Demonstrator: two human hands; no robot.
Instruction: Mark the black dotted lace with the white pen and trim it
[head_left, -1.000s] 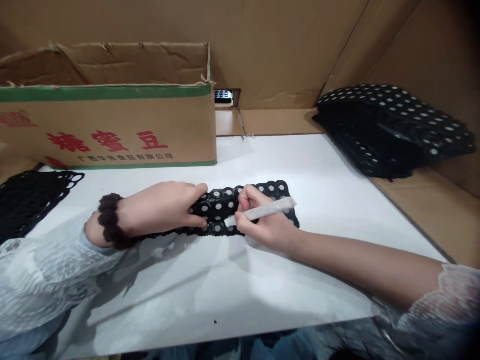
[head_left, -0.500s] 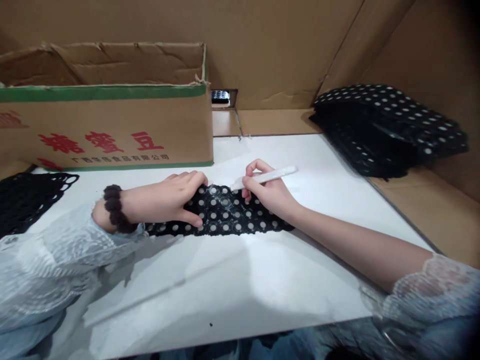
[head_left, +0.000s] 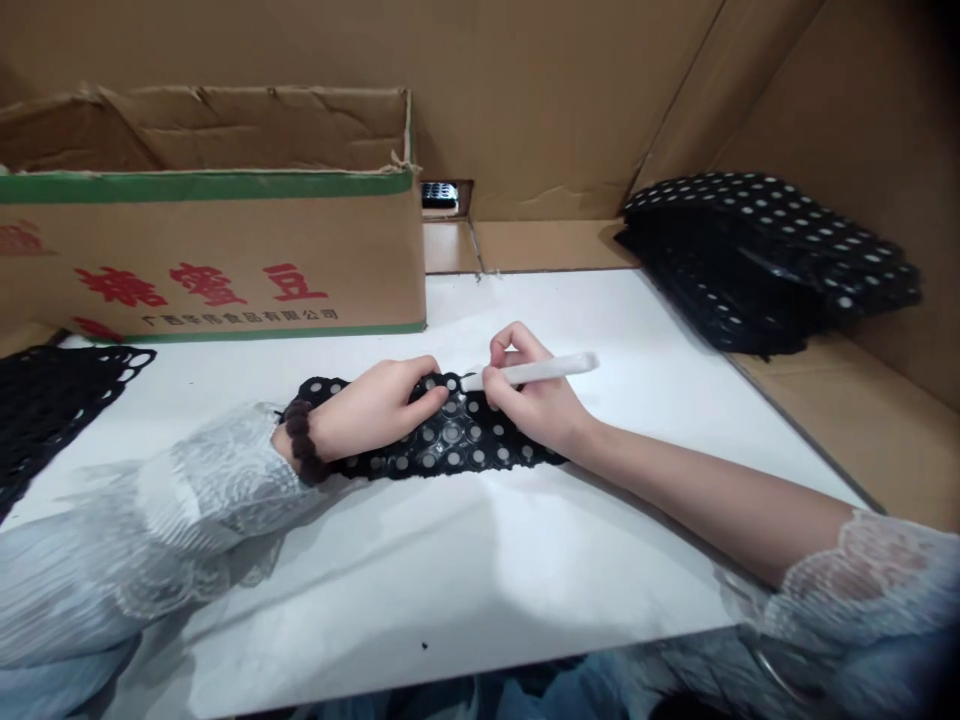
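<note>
A black openwork strip with rows of pale round dots point(head_left: 439, 452) lies across the white tabletop in front of me. My left hand point(head_left: 375, 405) rests over its left part, thumb and forefinger closed on the far edge. In my right hand point(head_left: 536, 392) is a white pen-shaped tool point(head_left: 551, 368), gripped like a pen. The tool's tip touches the strip's far edge, just right of my left fingertips. My right hand covers the upper right of the strip, and its lower fingers are partly hidden.
Behind my left hand stands an open cardboard box point(head_left: 285, 250) with green edges. Black netted material point(head_left: 67, 410) lies at the left. A folded stack of black dotted sheets point(head_left: 772, 260) leans at the back right against cardboard walls point(head_left: 570, 110).
My left hand has slid right along the strip, from lying spread on it to pinching its far edge by the tool's tip. The tool tilts a little flatter; the right hand barely moved.
</note>
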